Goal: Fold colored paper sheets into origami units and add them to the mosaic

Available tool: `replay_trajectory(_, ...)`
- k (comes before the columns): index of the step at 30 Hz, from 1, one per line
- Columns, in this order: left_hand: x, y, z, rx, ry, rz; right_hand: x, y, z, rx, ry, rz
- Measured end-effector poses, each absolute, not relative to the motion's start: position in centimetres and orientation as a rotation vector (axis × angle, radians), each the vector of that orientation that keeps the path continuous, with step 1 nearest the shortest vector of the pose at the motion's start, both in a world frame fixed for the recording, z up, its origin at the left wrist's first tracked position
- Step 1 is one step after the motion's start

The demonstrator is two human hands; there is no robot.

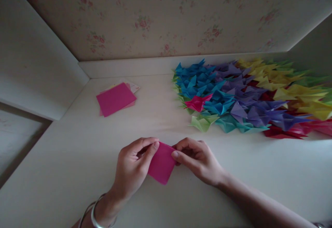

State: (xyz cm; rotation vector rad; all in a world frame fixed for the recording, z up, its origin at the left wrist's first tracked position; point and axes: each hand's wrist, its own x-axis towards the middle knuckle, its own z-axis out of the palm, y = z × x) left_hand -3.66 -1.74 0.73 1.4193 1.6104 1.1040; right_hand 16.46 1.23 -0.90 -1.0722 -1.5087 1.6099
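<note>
A small folded square of magenta origami paper (163, 165) is held between my two hands, just above the white tabletop near its front. My left hand (135, 165) pinches the paper's upper left corner between thumb and fingers. On the opposite side, my right hand (198, 160) grips the right corner, its thumb on top and its fingers partly hidden behind. The paper hangs tilted, with one corner pointing down toward me. Silver bangles (95, 210) circle my left wrist.
Many folded paper cranes (249, 96) in blue, purple, yellow, red and green crowd the back right. One pink crane (198, 102) lies on the blue ones. A stack of magenta paper sheets (116, 99) lies back left. A flowered wall (155, 20) rises behind; a white panel (38, 48) stands left.
</note>
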Motion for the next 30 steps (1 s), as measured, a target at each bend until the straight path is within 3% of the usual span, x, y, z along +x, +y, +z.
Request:
replay_trajectory(17, -3.8, -1.7, 0.0, 1.342, 1.587, 1.204, 15.8, 1.4, -1.3, -1.027, -1.115, 1.674)
replay_trajectory(30, -4.0, -1.1, -0.3, 1.385, 1.628, 1.177, 15.6, 2.0, -2.0, -0.984, -1.147, 1.648)
